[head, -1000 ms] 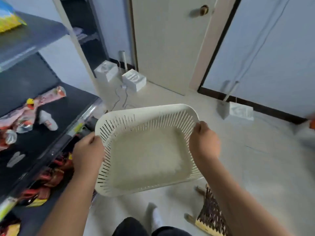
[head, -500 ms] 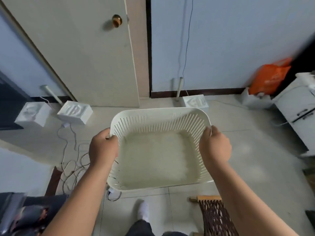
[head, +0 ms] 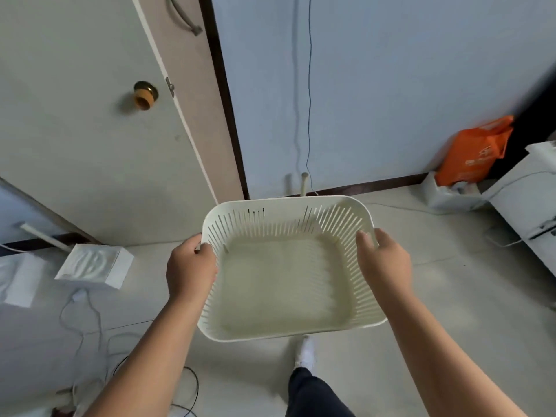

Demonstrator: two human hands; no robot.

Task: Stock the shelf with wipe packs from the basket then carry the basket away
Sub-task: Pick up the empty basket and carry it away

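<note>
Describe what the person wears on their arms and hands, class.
Nothing: the left hand and right hand are bare, no gloves, rings or watch showing. Both forearms are uncovered to the frame's edge; no sleeve shows.

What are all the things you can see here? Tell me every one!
basket: one, cream, empty, held in the middle
door: one, pale, at left, with a brass knob
white boxes: two, on the floor at left
cables: several, on the floor at lower left
orange bag: one, by the wall at right
white cabinet: one, far right
left hand: on the basket's left rim
right hand: on its right rim
</note>
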